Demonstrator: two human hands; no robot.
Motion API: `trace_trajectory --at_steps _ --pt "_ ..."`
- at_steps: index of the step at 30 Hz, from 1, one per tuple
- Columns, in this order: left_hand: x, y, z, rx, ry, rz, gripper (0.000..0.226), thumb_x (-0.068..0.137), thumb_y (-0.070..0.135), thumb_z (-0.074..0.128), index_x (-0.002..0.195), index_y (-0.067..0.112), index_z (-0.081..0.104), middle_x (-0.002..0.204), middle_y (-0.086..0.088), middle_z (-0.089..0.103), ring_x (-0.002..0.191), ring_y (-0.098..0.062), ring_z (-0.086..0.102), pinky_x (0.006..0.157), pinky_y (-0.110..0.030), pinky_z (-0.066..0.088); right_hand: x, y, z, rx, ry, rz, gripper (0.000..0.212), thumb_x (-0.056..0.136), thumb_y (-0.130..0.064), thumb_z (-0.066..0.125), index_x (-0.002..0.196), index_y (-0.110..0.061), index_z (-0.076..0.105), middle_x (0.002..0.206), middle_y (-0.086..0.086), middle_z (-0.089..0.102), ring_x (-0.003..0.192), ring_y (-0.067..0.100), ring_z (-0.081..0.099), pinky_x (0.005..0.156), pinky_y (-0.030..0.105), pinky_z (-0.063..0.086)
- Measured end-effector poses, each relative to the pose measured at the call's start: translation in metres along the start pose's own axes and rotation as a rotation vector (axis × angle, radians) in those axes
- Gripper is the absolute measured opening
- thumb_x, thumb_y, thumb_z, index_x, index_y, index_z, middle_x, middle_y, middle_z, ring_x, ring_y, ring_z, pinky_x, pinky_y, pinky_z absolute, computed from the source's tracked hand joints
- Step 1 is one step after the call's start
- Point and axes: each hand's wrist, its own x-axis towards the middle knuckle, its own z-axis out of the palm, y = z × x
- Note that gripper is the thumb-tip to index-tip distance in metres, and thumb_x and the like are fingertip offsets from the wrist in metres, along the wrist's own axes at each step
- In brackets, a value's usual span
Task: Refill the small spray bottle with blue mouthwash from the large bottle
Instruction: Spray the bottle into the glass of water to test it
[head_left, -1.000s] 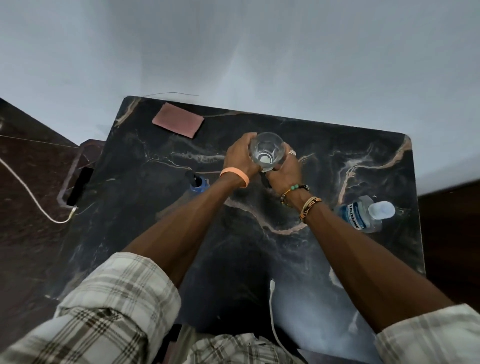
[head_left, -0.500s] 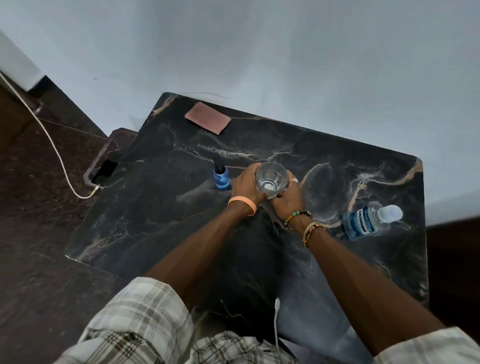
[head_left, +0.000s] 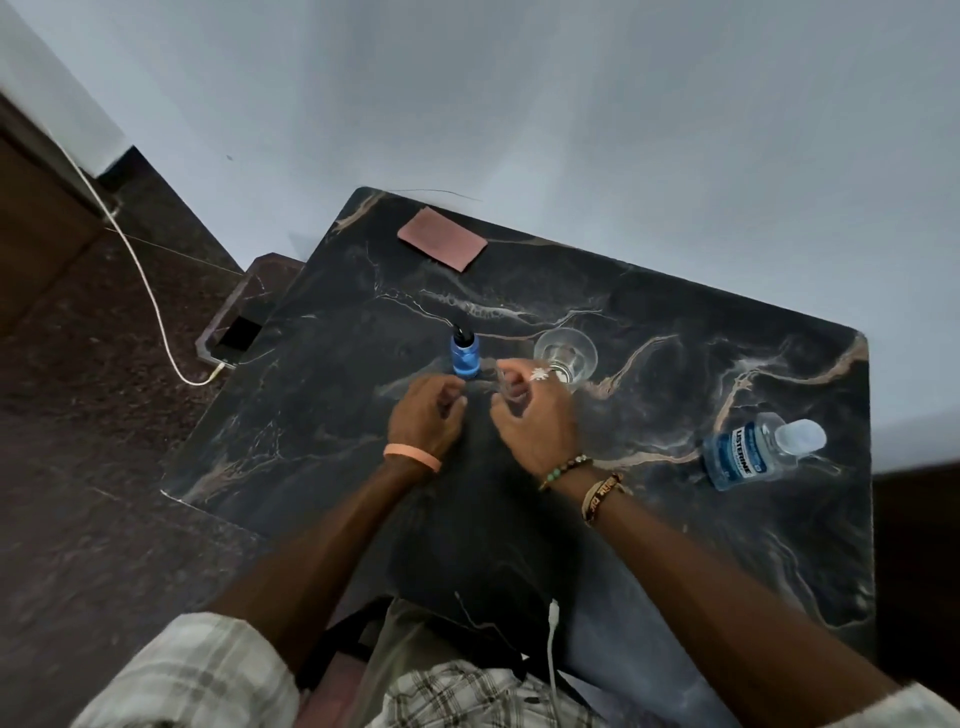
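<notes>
**On the marble table, both hands free before the refill**

On the dark marble table (head_left: 675, 545) we have the small spray bottle (head_left: 464, 356) standing upright near the middle, its black spray top on and blue liquid showing in its body. Just beside it to the right stands an empty-looking drinking glass (head_left: 565, 352). The large mouthwash bottle (head_left: 740, 457) sits well apart at the right edge, with its pale cap on.

Our left hand (head_left: 426, 415) hovers just short of the spray bottle, fingers loosely curled round nothing. Our right hand (head_left: 537, 415) hangs beside it, in front of the glass, equally slack and empty as far as the blur allows.

We judge the refill itself not yet begun: both containers are capped. The next move calls for gripping the spray bottle and twisting off its top, steadying the narrow body so it does not tip.
</notes>
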Motion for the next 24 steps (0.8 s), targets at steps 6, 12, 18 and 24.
trace_trajectory --at_steps 6,12,18,24 --pt "0.028 -0.025 -0.029 -0.022 0.027 -0.146 0.041 0.083 0.02 0.07 0.122 0.015 0.057 0.107 -0.002 0.061 0.09 -0.012 0.06 0.086 -0.036 0.054 0.022 -0.016 0.043 0.118 -0.198 0.301 0.068 0.082 -0.021 0.072 0.142 -0.014 0.039 0.136 0.005 0.053 0.117 0.019 0.057 0.099 0.04 0.048" --pt "0.064 -0.013 -0.029 -0.121 -0.186 -0.131 0.064 0.084 0.001 0.065 0.142 0.012 0.042 0.14 -0.009 0.051 0.122 -0.023 0.054 0.103 -0.038 0.045 0.049 -0.028 0.066 0.064 -0.108 0.356 0.067 0.083 -0.025 0.074 0.14 -0.01 0.042 0.139 0.008 0.05 0.129 0.024 0.046 0.107 0.039 0.04" --pt "0.071 -0.008 -0.026 -0.324 -0.203 -0.134 0.044 0.083 -0.014 0.055 0.122 0.005 0.062 0.119 -0.01 0.066 0.11 -0.021 0.063 0.098 -0.031 0.049 0.061 -0.025 0.078 0.048 -0.042 0.384 0.055 0.084 -0.023 0.072 0.133 -0.01 0.051 0.131 0.008 0.056 0.122 0.023 0.052 0.103 0.04 0.042" --pt "0.065 -0.021 -0.028 -0.445 -0.23 -0.199 0.038 0.079 -0.014 0.061 0.109 0.009 0.065 0.1 0.001 0.069 0.095 -0.014 0.067 0.083 -0.025 0.056 0.062 -0.022 0.077 -0.033 -0.093 0.393 0.04 0.088 -0.028 0.068 0.119 -0.005 0.059 0.116 0.012 0.063 0.107 0.025 0.059 0.093 0.039 0.048"
